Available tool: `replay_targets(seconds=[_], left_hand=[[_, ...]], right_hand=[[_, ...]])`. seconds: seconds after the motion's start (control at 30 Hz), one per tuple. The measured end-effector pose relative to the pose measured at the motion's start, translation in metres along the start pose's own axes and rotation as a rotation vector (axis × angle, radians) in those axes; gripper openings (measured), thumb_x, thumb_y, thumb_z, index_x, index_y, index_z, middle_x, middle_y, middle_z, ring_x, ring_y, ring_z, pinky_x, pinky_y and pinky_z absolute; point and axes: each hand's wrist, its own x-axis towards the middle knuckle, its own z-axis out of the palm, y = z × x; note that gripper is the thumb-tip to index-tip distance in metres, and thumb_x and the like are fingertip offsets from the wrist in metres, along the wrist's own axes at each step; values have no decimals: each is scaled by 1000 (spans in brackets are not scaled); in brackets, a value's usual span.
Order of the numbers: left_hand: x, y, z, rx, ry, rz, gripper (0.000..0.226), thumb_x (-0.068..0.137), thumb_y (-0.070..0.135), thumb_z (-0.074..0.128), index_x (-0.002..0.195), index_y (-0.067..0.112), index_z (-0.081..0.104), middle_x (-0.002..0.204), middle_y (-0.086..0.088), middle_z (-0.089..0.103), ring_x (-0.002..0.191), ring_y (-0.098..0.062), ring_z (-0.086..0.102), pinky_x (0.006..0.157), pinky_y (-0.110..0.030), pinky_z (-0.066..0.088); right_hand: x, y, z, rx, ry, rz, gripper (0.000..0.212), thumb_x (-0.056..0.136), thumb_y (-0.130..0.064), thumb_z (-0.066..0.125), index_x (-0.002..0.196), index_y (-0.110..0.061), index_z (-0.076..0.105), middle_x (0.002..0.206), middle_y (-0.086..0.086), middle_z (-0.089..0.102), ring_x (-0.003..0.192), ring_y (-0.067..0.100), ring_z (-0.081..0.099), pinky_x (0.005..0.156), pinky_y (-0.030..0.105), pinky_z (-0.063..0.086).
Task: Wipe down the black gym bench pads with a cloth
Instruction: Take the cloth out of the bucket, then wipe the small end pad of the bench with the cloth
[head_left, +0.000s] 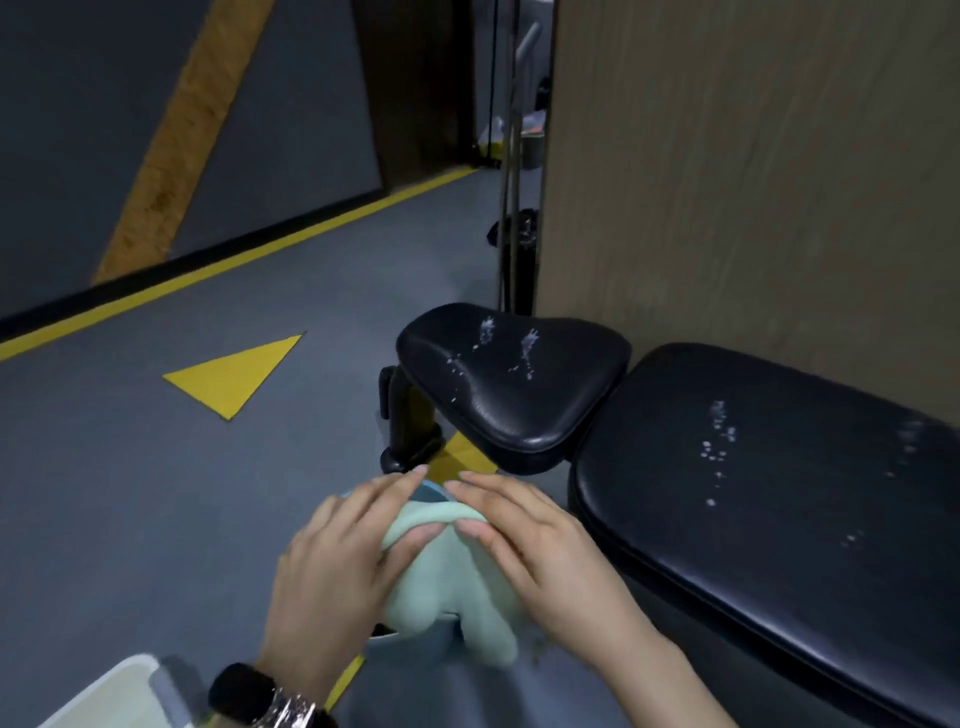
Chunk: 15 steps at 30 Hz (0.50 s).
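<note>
A pale green cloth (451, 566) is pinched between the left hand (343, 566) and right hand (540, 558) at lower centre. Beyond, foam-spotted seat pad (511, 382) and back pad (769, 488) remain unwiped at right; the cloth is best folded flat, then drawn over each foam patch.

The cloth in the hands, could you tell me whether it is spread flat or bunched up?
Bunched up: the cloth hangs in rounded folds, pinched by the left hand and right hand.

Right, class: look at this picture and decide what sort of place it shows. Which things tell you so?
Most likely a gym. A black padded bench with a seat pad and long pad stands by a wall, and the grey floor carries yellow triangle markings.
</note>
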Motion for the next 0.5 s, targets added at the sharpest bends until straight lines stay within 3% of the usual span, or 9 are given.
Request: replay_targets(seconds=[0.2, 0.37, 0.5], left_hand=[[27, 78, -21, -209, -52, 374, 42, 91, 60, 37, 106, 33, 65, 103, 25, 61, 98, 0, 53, 84, -21, 41], [44, 162, -18, -285, -164, 569, 40, 89, 62, 38, 104, 36, 64, 95, 24, 63, 88, 4, 55, 76, -18, 42], [45, 240, -6, -392, -256, 685, 43, 87, 68, 34, 106, 39, 59, 94, 23, 63, 87, 4, 55, 73, -25, 46]], right_hand=[[-36, -12, -92, -97, 187, 3, 39, 99, -45, 37, 118, -23, 63, 116, -15, 63, 119, 1, 50, 100, 18, 38], [-89, -11, -170, -243, 249, 180, 34, 95, -56, 32, 113, -39, 54, 105, -31, 58, 102, -5, 55, 82, 23, 47], [-142, -11, -233, -317, 349, 286, 36, 93, -62, 30, 112, -40, 52, 101, -35, 59, 97, -6, 56, 80, 20, 46]])
